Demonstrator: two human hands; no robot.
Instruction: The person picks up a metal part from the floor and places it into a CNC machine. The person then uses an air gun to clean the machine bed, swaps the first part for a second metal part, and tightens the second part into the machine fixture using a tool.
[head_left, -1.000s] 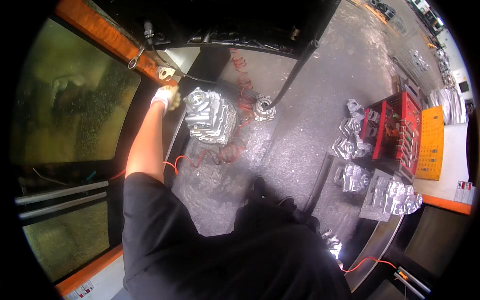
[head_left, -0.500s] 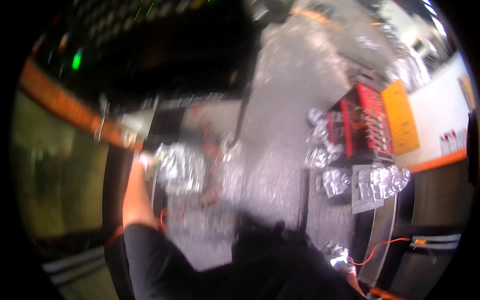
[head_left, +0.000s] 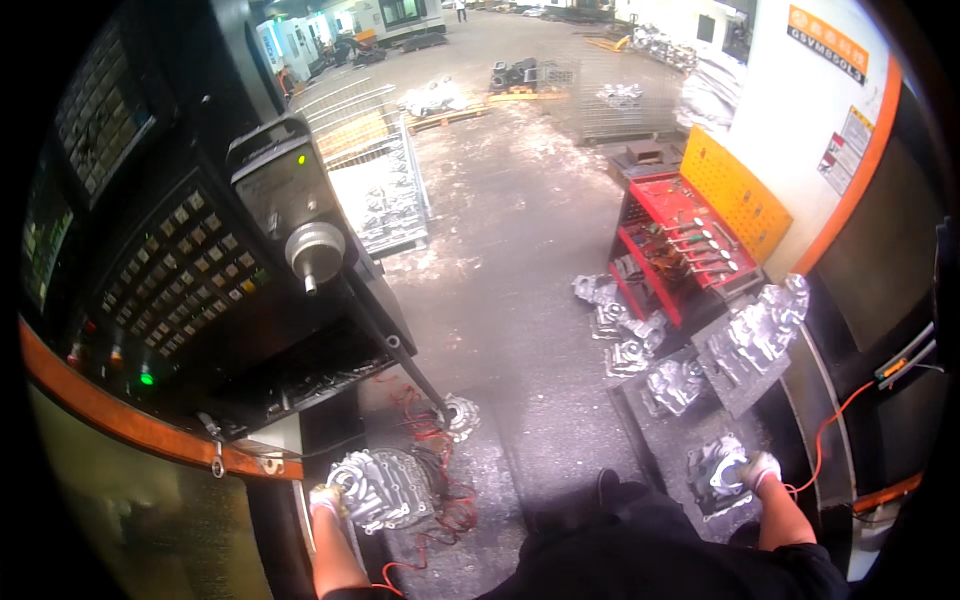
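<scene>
My left hand (head_left: 327, 498), in a pale glove, is closed on the edge of a large silver metal casting (head_left: 385, 490) with a ribbed face and a flanged rim. On the other side, my right hand (head_left: 760, 470), also gloved, is closed on the rim of a smaller silver casting (head_left: 716, 474) with a round opening. The undersides of both castings and some of my fingertips are hidden. A round casting (head_left: 459, 418) lies on the floor beyond the left one. Several more castings (head_left: 626, 350) sit ahead of my right hand.
A machine control panel (head_left: 180, 270) with a handwheel stands at the left. A red coiled hose (head_left: 458, 513) lies beside the left casting. At the right are a red tool cart (head_left: 690, 235) with a yellow pegboard and an orange cable (head_left: 822, 440). A wire cage (head_left: 405, 190) stands farther off.
My view has swung up and steadied, bringing in the control panel and far floor. Both hands stay at their castings. The right hand and its casting now show higher in view, the left lower.
</scene>
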